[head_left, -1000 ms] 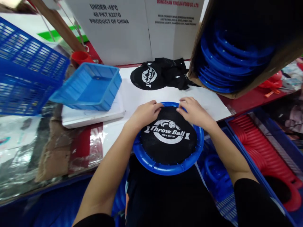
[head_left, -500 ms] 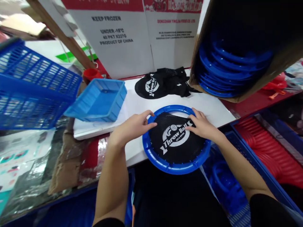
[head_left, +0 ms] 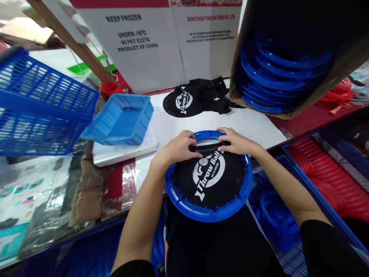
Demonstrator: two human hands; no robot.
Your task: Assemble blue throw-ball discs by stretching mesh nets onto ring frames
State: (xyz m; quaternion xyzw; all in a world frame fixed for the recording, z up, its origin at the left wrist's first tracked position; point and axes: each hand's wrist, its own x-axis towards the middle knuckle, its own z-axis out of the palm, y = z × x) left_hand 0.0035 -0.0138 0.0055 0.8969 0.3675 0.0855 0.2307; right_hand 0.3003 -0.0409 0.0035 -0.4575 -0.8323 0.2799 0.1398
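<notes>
Left hand (head_left: 180, 148) and right hand (head_left: 236, 142) both at the far edge of a round black mesh disc with white "Throw Ball" lettering (head_left: 209, 175). Fingers of each nearly closed, pinching that edge — mesh drawn straight between them. Disc lies within a blue plastic ring (head_left: 211, 214), at the white-topped counter's (head_left: 256, 127) near edge, over the lap; a gap shows between mesh and far rim. Beyond: crumpled pile of black printed mesh (head_left: 198, 102). To its left — light-blue rectangular plastic tray (head_left: 115, 119), tilted.
</notes>
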